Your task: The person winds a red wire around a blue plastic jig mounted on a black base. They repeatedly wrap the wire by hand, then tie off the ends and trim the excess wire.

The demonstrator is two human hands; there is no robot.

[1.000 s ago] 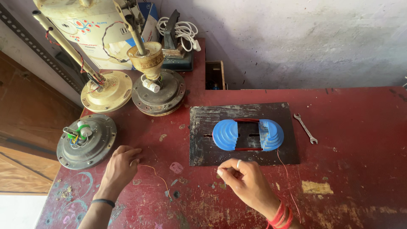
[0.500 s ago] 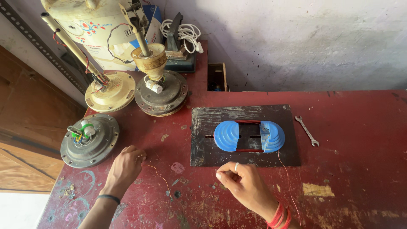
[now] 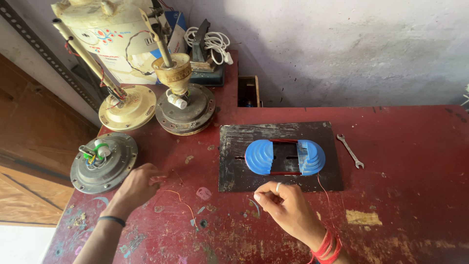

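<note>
The right hand (image 3: 288, 208) is pinching thin copper wire (image 3: 181, 200) near the blue winding former (image 3: 285, 157); the left hand (image 3: 137, 183), fingers together, is pressing it on the bench (image 3: 405, 195).

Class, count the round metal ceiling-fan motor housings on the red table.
3: grey one at the left edge, cream one behind it, dark one beside that. None appears hidden.

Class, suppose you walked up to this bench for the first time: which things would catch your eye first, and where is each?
First the blue stepped former, bright on its dark plate mid-bench, just beyond the right hand, which pinches thin copper wire that runs to the left hand. Next the three fan motors clustered on the left side of the red bench, and a small spanner right of the plate.
</note>
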